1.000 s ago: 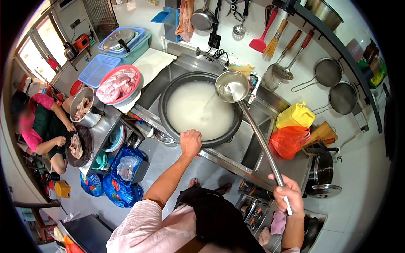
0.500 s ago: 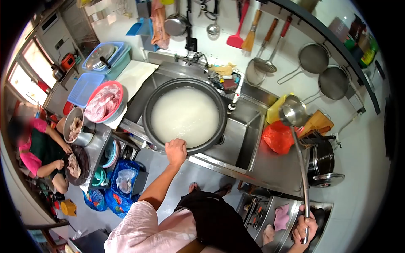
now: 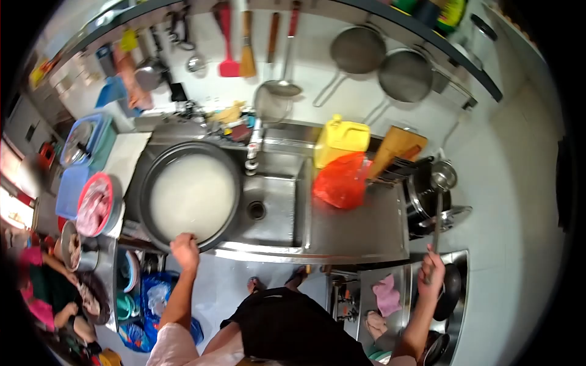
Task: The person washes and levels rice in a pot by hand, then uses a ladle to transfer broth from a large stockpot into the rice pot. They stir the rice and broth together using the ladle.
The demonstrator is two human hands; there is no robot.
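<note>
A large dark basin (image 3: 146, 201) of cloudy white liquid (image 3: 193, 196) sits over the left part of the steel sink. My left hand (image 3: 185, 250) grips its near rim, fingers curled over the edge. On the right, my right hand (image 3: 431, 271) is wrapped round the long handle of a metal ladle (image 3: 444, 177). The ladle's bowl hangs above the dark pots (image 3: 422, 198) beyond the counter's right end, apart from the basin. Whether anything is in the bowl I cannot tell.
Between basin and ladle are the faucet (image 3: 253, 152), a red plastic bag (image 3: 342, 183), a yellow jug (image 3: 343, 141) and cutting boards (image 3: 397, 149). Raw meat fills a pink bowl (image 3: 93, 207) at left. A co-worker (image 3: 49, 293) handles meat nearby. Strainers (image 3: 405, 76) hang on the wall.
The view has shifted right. The ladle's bowl has moved from above the counter by the red bag to over the pots at the right. My left hand stays on the basin's rim.
</note>
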